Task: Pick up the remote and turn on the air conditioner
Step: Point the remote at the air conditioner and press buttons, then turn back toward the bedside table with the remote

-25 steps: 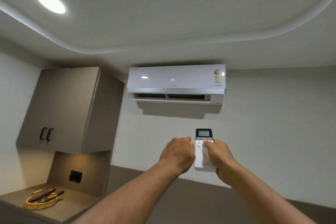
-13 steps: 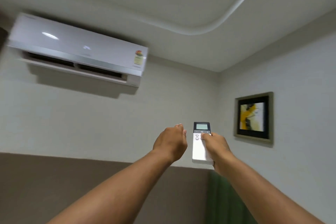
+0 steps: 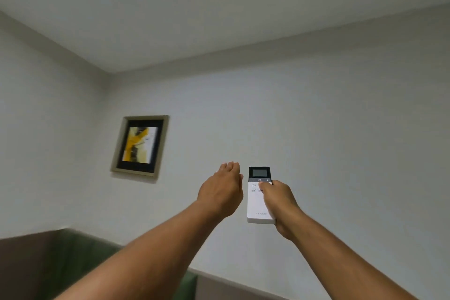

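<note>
A slim white remote (image 3: 255, 204) with a dark top and small screen is held upright in my right hand (image 3: 277, 204), whose thumb rests on the buttons just below the power key. My left hand (image 3: 222, 190) floats beside the remote on its left, apart from it, fingers stretched forward and holding nothing. Both arms reach out toward a plain white wall. The air conditioner is out of view.
A framed yellow and black picture (image 3: 140, 146) hangs on the wall to the left of my hands. A dark green and brown padded panel (image 3: 60, 263) runs along the bottom left. The room corner and white ceiling lie above.
The view has swung right: the air conditioner slid off the left edge and the picture moved from right to left. My left hand came off the remote and its fingers spread.
</note>
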Available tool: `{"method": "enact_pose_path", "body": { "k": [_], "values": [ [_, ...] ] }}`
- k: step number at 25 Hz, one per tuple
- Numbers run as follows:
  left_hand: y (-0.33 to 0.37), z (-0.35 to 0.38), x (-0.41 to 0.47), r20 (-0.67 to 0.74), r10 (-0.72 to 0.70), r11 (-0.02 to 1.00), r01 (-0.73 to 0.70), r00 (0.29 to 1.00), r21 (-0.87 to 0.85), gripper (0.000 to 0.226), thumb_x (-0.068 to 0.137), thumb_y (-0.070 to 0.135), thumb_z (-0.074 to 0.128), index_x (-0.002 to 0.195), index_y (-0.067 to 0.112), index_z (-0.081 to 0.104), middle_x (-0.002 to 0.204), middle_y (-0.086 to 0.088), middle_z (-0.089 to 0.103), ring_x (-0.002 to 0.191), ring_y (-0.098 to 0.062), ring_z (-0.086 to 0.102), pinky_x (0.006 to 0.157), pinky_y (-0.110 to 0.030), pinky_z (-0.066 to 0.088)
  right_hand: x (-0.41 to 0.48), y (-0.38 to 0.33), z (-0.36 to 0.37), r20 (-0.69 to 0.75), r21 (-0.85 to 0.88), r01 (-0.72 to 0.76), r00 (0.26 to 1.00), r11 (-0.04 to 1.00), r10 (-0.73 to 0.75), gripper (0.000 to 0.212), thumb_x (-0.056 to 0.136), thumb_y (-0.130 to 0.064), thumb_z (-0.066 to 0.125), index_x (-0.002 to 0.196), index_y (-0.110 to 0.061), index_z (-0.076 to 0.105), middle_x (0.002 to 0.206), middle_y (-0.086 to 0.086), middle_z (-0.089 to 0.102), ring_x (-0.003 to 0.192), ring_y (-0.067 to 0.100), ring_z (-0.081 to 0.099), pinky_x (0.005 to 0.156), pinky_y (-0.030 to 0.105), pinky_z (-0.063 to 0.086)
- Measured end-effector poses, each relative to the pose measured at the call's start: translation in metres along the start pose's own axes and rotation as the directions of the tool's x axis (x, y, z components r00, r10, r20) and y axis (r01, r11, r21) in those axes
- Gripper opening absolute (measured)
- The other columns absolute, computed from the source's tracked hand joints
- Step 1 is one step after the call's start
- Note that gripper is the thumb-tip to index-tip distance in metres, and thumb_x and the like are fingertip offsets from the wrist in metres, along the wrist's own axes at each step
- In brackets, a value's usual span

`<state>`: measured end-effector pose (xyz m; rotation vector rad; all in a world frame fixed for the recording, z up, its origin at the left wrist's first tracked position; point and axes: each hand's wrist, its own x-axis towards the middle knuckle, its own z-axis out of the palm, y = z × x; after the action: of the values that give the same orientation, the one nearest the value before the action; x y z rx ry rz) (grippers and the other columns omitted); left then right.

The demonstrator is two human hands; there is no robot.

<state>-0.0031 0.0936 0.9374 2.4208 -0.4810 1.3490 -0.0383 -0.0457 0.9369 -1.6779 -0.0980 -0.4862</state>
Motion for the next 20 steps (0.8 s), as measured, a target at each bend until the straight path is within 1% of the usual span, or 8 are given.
{"method": "enact_pose_path", "body": {
  "k": [1,2,5,11,16,18,19,20],
  "values": [
    [0.016,0.014,0.01,0.005,0.034,0.998,-0.033,0.999,-0.045,0.049,0.102,0.032,0.022,0.147,0.013,0.025,0.156,-0.006,0.027,0.143,-0.023,0.024,0.113,-0.036,0.023,0.005,0.001,-0.022,-0.063,-0.024,-0.005,0.998,1.0,0.004,0.021,0.103,-0.023,0.045,0.114,-0.018,0.063,0.099,0.009,0.074,0.074,0.026,0.069,0.056,0.027,0.049],
    [0.031,0.024,0.019,0.0,0.071,0.994,-0.07,0.998,-0.084,0.052,0.103,0.033,0.019,0.151,0.014,0.014,0.16,-0.004,0.015,0.146,-0.021,0.01,0.114,-0.033,0.013,0.009,0.001,-0.042,-0.122,-0.044,-0.001,0.993,0.999,-0.005,0.021,0.103,-0.023,0.045,0.114,-0.018,0.062,0.097,0.009,0.073,0.073,0.026,0.069,0.056,0.027,0.049],
    [0.07,0.05,0.037,-0.023,0.16,0.975,-0.161,0.987,-0.154,0.054,0.103,0.034,0.016,0.151,0.015,0.003,0.161,-0.002,0.003,0.146,-0.019,-0.003,0.112,-0.03,0.003,0.012,0.002,-0.09,-0.256,-0.08,-0.01,0.967,0.997,-0.011,0.021,0.102,-0.02,0.046,0.111,-0.016,0.063,0.087,0.005,0.071,0.072,0.026,0.068,0.058,0.028,0.049],
    [0.13,0.099,0.026,0.058,0.238,0.939,-0.214,0.97,-0.27,0.054,0.102,0.034,0.016,0.151,0.015,0.002,0.161,-0.002,0.002,0.146,-0.018,-0.004,0.114,-0.032,0.004,0.005,0.022,-0.141,-0.369,-0.096,-0.053,0.929,0.994,0.014,0.019,0.102,-0.021,0.047,0.111,-0.019,0.064,0.088,0.006,0.072,0.075,0.028,0.068,0.062,0.03,0.05],
    [0.14,0.138,0.005,0.049,0.237,0.944,-0.218,0.97,-0.248,0.055,0.102,0.035,0.018,0.151,0.014,0.002,0.161,-0.004,0.0,0.146,-0.021,-0.005,0.11,-0.032,0.001,0.005,0.062,-0.159,-0.376,-0.087,-0.095,0.925,0.992,0.055,0.02,0.102,-0.024,0.048,0.115,-0.02,0.063,0.098,0.008,0.073,0.081,0.029,0.069,0.072,0.034,0.053],
    [0.14,0.169,-0.024,0.143,0.221,0.954,-0.183,0.965,-0.236,0.056,0.103,0.037,0.019,0.151,0.014,0.001,0.161,-0.004,0.0,0.146,-0.021,-0.004,0.11,-0.033,0.002,0.004,0.102,-0.164,-0.368,-0.084,-0.152,0.923,0.985,0.111,0.016,0.103,-0.025,0.049,0.113,-0.023,0.06,0.095,0.005,0.072,0.078,0.025,0.069,0.07,0.033,0.054],
    [0.139,0.186,-0.042,0.22,0.196,0.959,-0.141,0.955,-0.244,0.056,0.103,0.038,0.02,0.151,0.015,0.004,0.161,-0.004,0.003,0.147,-0.023,0.001,0.112,-0.034,0.007,0.004,0.127,-0.165,-0.358,-0.075,-0.184,0.922,0.98,0.146,0.014,0.103,-0.025,0.049,0.112,-0.024,0.059,0.092,0.002,0.07,0.076,0.023,0.069,0.068,0.031,0.054],
    [0.137,0.204,-0.06,0.307,0.162,0.955,-0.071,0.938,-0.287,0.055,0.102,0.038,0.022,0.151,0.014,0.011,0.16,-0.006,0.014,0.146,-0.026,0.013,0.113,-0.036,0.016,0.003,0.154,-0.166,-0.35,-0.064,-0.219,0.918,0.974,0.184,0.013,0.103,-0.024,0.049,0.113,-0.024,0.058,0.089,-0.001,0.069,0.075,0.021,0.068,0.065,0.03,0.054]
  ]
}}
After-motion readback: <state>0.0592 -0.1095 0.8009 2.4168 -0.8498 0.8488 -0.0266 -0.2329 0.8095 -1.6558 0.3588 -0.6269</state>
